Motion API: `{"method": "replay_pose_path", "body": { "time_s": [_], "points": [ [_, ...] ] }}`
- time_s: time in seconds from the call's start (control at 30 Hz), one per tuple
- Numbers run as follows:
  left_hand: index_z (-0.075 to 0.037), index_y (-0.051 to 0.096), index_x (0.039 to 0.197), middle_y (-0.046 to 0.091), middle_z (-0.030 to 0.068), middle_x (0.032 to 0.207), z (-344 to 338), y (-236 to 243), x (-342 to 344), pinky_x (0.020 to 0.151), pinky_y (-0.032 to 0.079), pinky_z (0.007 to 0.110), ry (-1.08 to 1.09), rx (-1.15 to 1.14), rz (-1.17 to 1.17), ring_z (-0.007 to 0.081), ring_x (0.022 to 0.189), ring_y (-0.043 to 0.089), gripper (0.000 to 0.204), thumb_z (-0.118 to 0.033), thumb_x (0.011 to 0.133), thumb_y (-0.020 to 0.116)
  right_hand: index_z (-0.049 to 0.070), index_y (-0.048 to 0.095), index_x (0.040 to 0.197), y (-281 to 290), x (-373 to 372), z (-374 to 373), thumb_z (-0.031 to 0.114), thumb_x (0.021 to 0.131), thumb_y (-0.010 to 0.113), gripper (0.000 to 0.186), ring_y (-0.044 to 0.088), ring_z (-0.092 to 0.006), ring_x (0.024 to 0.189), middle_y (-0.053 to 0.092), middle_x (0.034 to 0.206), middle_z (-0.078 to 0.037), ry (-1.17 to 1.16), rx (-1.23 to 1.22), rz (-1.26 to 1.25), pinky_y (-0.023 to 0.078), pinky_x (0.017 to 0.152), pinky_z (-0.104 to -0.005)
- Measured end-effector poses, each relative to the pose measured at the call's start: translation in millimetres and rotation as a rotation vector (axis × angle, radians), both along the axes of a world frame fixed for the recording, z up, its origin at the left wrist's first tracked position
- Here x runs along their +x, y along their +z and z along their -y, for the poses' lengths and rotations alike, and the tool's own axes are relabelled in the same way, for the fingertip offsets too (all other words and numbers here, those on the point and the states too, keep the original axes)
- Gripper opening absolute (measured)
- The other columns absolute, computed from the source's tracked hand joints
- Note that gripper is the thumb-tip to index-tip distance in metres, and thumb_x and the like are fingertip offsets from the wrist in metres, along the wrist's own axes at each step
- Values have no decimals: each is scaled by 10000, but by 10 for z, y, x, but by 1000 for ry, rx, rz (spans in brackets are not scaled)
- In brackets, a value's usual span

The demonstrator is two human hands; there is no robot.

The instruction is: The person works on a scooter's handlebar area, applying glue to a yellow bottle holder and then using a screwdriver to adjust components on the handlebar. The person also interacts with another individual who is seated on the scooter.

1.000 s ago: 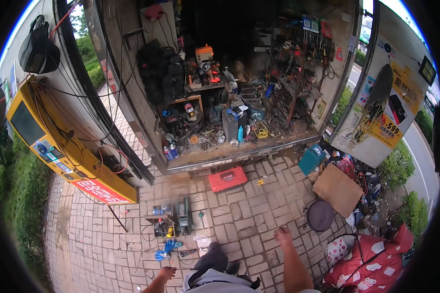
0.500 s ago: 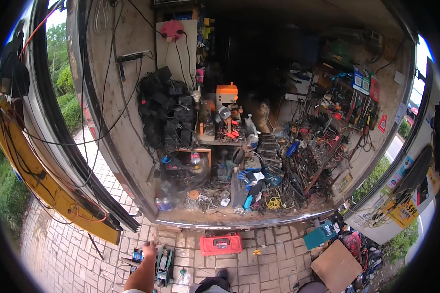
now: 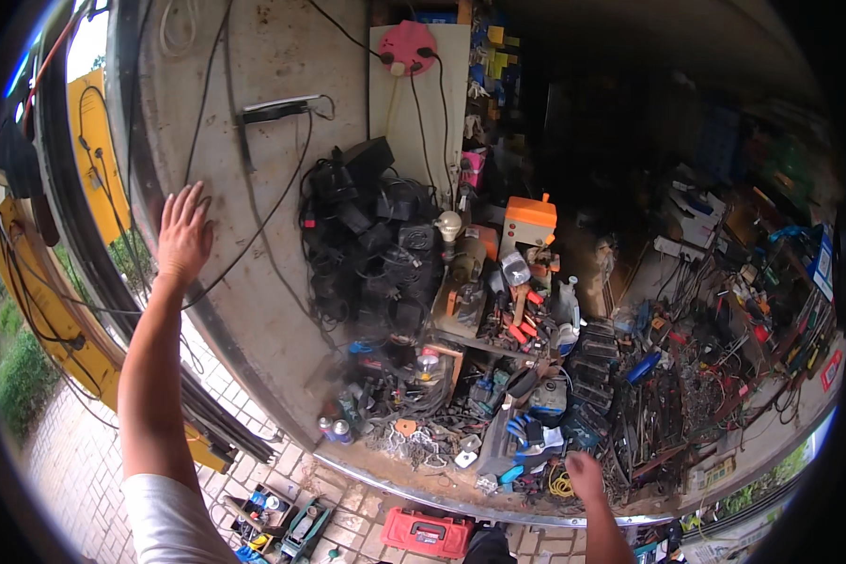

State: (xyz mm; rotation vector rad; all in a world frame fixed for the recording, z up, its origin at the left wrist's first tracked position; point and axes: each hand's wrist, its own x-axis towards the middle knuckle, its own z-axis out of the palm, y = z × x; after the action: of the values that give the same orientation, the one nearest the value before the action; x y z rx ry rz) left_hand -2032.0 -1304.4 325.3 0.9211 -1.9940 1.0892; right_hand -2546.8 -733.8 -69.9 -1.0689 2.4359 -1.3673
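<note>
My left hand (image 3: 184, 230) is raised with its fingers apart against the metal side wall (image 3: 251, 207) near its front edge, empty, among hanging black cables. My right hand (image 3: 587, 477) is low at the right, by the sill (image 3: 630, 512) and a coil of yellow cord (image 3: 560, 482); it is blurred with fingers bent out of sight, so I cannot tell what, if anything, it holds. Before me are a pile of black chargers (image 3: 357, 254), an orange-topped machine (image 3: 530, 226), a pink round socket unit (image 3: 405, 47) and dense heaps of tools (image 3: 667, 404).
A yellow machine (image 3: 80, 343) stands outside the left door post. A red toolbox (image 3: 426, 534), an open box of tools (image 3: 258, 517) and a green floor jack (image 3: 299, 531) lie on the paving (image 3: 61, 456) below the raised sill. The interior is dark toward the back.
My view has moved closer to the storage opening. My left hand has risen from low down to the left wall. My right hand has come back into view near the sill.
</note>
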Motion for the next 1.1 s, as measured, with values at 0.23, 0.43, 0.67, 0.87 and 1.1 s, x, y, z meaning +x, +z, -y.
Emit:
{"method": "replay_pose_path", "body": {
  "time_s": [0.23,0.43,0.67,0.87,1.1],
  "points": [
    [-77,362,1490,254,84,1600,621,114,-367,1216,103,502,488,-16,19,256,1490,197,643,-222,897,563,0,653,1031,1966,-1790,3375,112,915,684,164,604,-83,808,670,887,-24,319,-420,60,500,738,-254],
    [-104,340,1505,262,78,1598,834,-17,-435,1222,101,487,554,-223,69,260,1488,200,634,-267,925,540,-3,672,933,2856,-2752,5825,152,883,704,166,641,-121,752,694,799,-65,258,-720,-170,511,728,-286],
    [-101,368,1489,292,85,1584,777,46,-447,1213,124,489,634,-214,97,276,1472,239,644,-249,892,558,57,706,1020,3442,-3241,7474,333,817,733,343,684,-358,942,715,937,-184,-115,-551,-329,521,824,-412],
    [-99,409,1460,315,92,1571,751,107,-463,1208,131,505,614,-256,131,283,1465,254,607,-265,896,556,46,731,945,3551,-3387,7885,307,796,748,300,671,-382,962,702,932,-223,-77,-388,-287,511,856,-430],
    [-90,411,1461,307,94,1575,874,16,-615,1213,126,501,590,-237,89,285,1465,252,607,-261,896,548,-53,699,947,3986,-3924,7383,322,892,714,380,623,-195,736,704,797,-109,-86,-905,7,493,743,-343]
  ]
}}
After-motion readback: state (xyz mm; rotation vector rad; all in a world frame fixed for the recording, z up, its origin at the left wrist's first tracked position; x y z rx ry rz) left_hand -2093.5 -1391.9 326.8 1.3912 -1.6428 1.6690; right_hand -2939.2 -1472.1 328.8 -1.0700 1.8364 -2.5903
